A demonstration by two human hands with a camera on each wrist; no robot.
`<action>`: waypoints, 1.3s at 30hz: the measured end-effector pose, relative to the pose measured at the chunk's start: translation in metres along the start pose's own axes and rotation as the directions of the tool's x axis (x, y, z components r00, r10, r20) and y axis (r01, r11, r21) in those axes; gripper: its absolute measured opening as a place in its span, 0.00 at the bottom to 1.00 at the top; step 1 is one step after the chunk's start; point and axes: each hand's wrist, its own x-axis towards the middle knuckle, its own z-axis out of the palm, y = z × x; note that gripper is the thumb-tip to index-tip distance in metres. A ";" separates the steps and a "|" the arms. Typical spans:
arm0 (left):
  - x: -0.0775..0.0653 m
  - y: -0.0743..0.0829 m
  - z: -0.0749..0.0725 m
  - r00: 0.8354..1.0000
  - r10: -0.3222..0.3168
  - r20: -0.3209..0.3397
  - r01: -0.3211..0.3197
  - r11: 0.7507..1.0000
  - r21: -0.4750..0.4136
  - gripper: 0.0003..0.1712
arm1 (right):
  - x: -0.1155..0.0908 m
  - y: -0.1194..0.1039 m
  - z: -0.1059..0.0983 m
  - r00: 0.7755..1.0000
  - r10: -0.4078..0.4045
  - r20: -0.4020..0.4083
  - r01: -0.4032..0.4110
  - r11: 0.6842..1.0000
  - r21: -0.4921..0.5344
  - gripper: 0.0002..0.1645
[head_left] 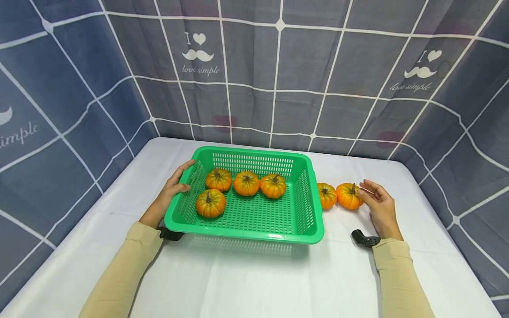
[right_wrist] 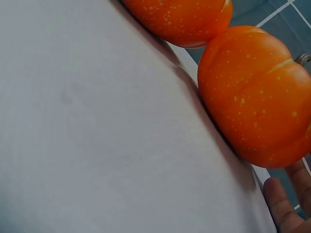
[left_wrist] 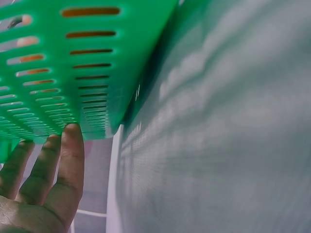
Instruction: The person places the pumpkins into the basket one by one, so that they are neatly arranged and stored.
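My left hand (head_left: 172, 191) is at the left end of a green plastic basket (head_left: 242, 237), fingertips and thumb against the outside of its slotted wall. Up close in the left wrist view, the extended fingers (left_wrist: 73, 160) reach that wall (left_wrist: 97, 53). Inside the basket sit several small orange pumpkins (head_left: 210, 203). Two more stand side by side on the table to its right: a nearer-basket pumpkin (head_left: 327, 196), partly hidden by the rim, and an outer pumpkin (head_left: 348, 197). Beside the outer one is my right hand (head_left: 380, 206), thumb and fingers loosely spread at its right side.
A white cloth covers the table (head_left: 246, 282). Dark grey-blue curtains (head_left: 254, 57) with white lines hang along the back and both sides. Black wrist straps (head_left: 363, 238) sit at the sleeve cuffs.
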 end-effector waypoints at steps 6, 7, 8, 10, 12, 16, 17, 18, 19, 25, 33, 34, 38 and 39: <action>-0.001 0.002 0.001 0.999 -0.039 0.004 0.039 0.998 -0.047 0.46 | -0.001 0.001 -0.001 0.998 0.051 0.044 -0.048 0.997 -0.065 0.23; -0.002 0.002 0.001 0.999 -0.046 0.005 0.046 0.997 -0.058 0.46 | -0.001 0.001 -0.001 0.996 0.068 0.057 -0.063 0.994 -0.091 0.24; -0.002 0.003 0.000 0.999 -0.051 0.006 0.051 0.997 -0.062 0.46 | 0.000 0.001 -0.002 0.994 0.085 0.069 -0.077 0.991 -0.113 0.25; -0.002 0.003 0.000 0.999 -0.053 0.007 0.054 0.997 -0.052 0.46 | 0.000 0.000 -0.004 0.989 0.120 0.091 -0.101 0.977 -0.188 0.30; -0.002 0.003 0.000 0.999 -0.049 0.008 0.050 0.998 -0.033 0.46 | 0.000 -0.001 -0.005 0.981 0.155 0.117 -0.119 0.956 -0.268 0.39; -0.002 0.004 0.000 0.999 -0.041 0.012 0.041 0.999 -0.009 0.46 | 0.001 -0.003 -0.008 0.967 0.199 0.157 -0.118 0.902 -0.415 0.51; -0.002 0.004 0.000 0.999 -0.040 0.012 0.040 0.999 -0.011 0.46 | 0.001 -0.003 -0.009 0.964 0.206 0.167 -0.115 0.892 -0.436 0.52; -0.002 0.004 0.000 0.999 -0.040 0.014 0.041 0.999 -0.013 0.46 | 0.000 -0.003 -0.009 0.961 0.215 0.175 -0.115 0.884 -0.454 0.53; -0.002 0.004 0.000 0.999 -0.041 0.014 0.041 0.999 -0.016 0.46 | 0.000 -0.003 -0.009 0.958 0.221 0.180 -0.114 0.876 -0.469 0.54; -0.003 0.005 0.001 0.998 -0.062 0.023 0.064 0.994 -0.085 0.46 | 0.001 -0.004 -0.006 0.947 0.264 0.186 -0.136 0.849 -0.511 0.56; -0.002 0.004 0.001 0.999 -0.050 0.016 0.051 0.994 -0.096 0.46 | 0.002 -0.002 -0.006 0.958 0.237 0.164 -0.129 0.861 -0.493 0.54; -0.002 0.005 0.001 0.998 -0.054 0.017 0.055 0.994 -0.099 0.46 | 0.002 -0.002 -0.006 0.960 0.232 0.159 -0.130 0.866 -0.484 0.54; -0.002 0.005 0.001 0.999 -0.050 0.016 0.051 0.996 -0.072 0.46 | 0.001 -0.004 -0.007 0.964 0.227 0.138 -0.147 0.889 -0.435 0.54; -0.001 0.005 0.001 0.999 -0.048 0.015 0.049 0.997 -0.058 0.46 | 0.001 -0.005 -0.007 0.964 0.227 0.137 -0.148 0.891 -0.428 0.55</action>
